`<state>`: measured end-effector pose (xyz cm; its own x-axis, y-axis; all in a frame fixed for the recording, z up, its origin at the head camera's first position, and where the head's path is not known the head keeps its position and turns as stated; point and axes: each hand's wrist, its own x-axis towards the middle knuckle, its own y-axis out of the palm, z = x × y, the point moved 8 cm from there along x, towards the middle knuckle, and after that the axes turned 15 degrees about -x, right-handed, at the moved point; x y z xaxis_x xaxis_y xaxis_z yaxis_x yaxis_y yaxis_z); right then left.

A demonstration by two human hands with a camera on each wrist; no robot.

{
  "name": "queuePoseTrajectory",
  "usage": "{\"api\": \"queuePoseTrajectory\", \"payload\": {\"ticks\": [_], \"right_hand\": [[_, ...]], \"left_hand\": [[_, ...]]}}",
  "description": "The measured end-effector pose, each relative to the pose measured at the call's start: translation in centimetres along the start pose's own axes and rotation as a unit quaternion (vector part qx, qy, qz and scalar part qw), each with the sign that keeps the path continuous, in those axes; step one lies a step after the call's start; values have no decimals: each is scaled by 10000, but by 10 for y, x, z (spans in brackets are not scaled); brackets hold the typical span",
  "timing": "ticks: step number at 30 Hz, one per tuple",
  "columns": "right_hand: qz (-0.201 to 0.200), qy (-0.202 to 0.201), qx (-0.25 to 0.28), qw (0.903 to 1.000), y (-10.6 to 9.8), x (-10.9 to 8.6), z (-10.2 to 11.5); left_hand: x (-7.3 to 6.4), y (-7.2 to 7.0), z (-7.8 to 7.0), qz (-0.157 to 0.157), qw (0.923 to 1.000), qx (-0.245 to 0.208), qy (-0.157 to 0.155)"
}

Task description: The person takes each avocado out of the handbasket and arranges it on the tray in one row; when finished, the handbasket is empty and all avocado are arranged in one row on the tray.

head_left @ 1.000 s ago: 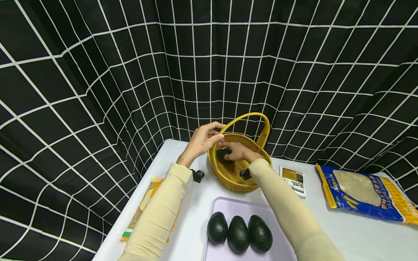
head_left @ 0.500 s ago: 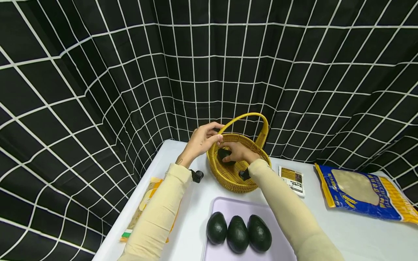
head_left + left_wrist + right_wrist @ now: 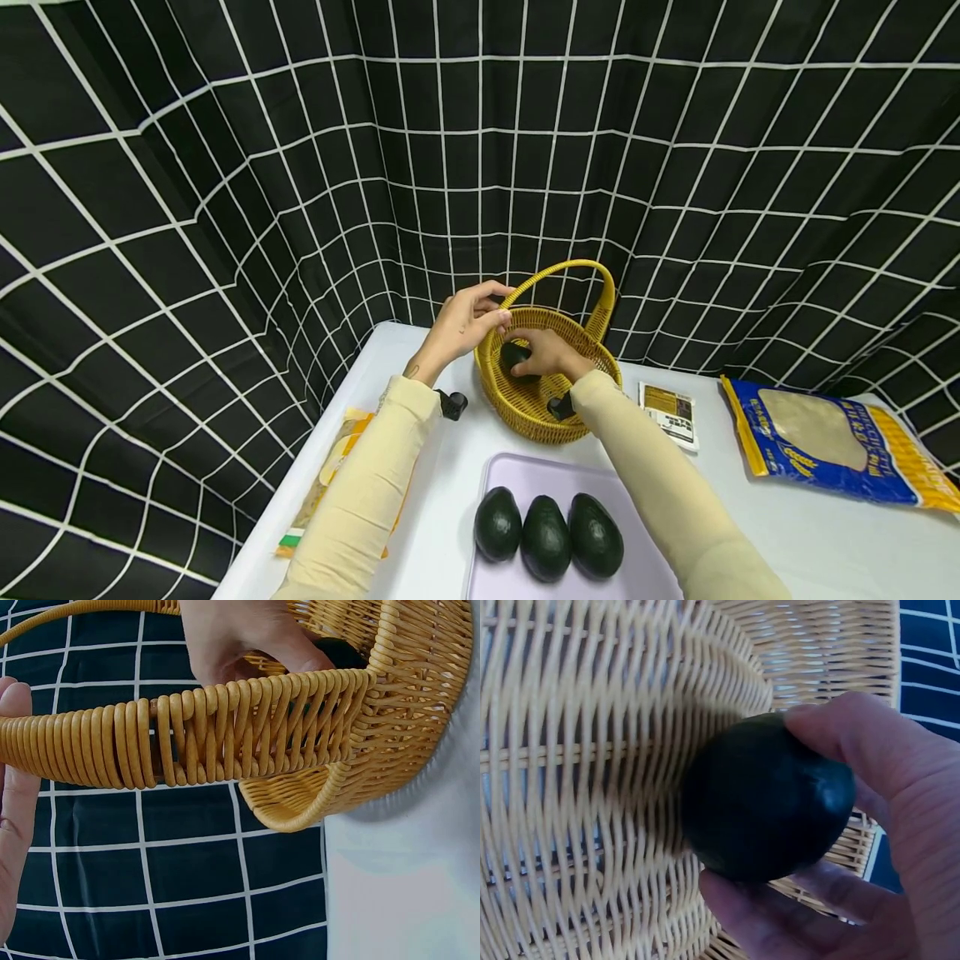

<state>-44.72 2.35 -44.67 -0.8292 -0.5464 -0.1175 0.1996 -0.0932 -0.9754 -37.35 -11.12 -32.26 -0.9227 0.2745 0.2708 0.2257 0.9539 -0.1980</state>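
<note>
A yellow wicker basket [image 3: 528,423] with an arched handle stands on the white table. My left hand [image 3: 462,321] grips the handle [image 3: 97,746] near its left base; the left wrist view catches only the fingers [image 3: 16,802] at its edge. Inside the basket, my right hand [image 3: 551,352] holds a dark green avocado [image 3: 765,799] between thumb and fingers, low against the woven wall. In the head view that avocado is partly covered by the hand. Three more avocados [image 3: 547,538] lie side by side on a pale lilac tray [image 3: 558,468] in front of the basket.
To the right are a small white-and-brown packet [image 3: 670,415] and a large blue-and-yellow bag [image 3: 832,442]. An orange-edged bag [image 3: 341,450] lies at left, partly under the left forearm. A black cloth with white grid lines [image 3: 525,150] hangs behind the table.
Almost nothing differs. The right hand and the avocado in it have shifted very slightly within the basket; the left hand keeps its place on the handle.
</note>
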Motion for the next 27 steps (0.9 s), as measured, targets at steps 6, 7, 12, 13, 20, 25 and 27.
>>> {"api": "queuePoseTrajectory", "payload": {"ticks": [6, 7, 12, 13, 20, 25, 27], "right_hand": [[-283, 66, 117, 9995, -8, -4, -3], [-316, 85, 161, 9993, -10, -5, -4], [-560, 18, 306, 9980, -24, -12, -2], [-642, -17, 348, 9973, -27, -15, -1], [-929, 131, 736, 9929, -42, -31, -1], [-882, 419, 1176, 9882, -47, -45, -5], [-934, 410, 1306, 9862, -52, -51, -4]], "left_hand": [[0, 2, -1, 54, 10000, 3, 31], [0, 3, -1, 65, 10000, 13, 41], [-1, 2, -2, 75, 9999, 75, 22], [-1, 2, -2, 80, 9999, 71, 21], [-2, 1, -1, 21, 10000, 9, -1], [-2, 2, -2, 25, 10000, -37, 10], [-1, 2, -3, 32, 10000, -53, 22]]}}
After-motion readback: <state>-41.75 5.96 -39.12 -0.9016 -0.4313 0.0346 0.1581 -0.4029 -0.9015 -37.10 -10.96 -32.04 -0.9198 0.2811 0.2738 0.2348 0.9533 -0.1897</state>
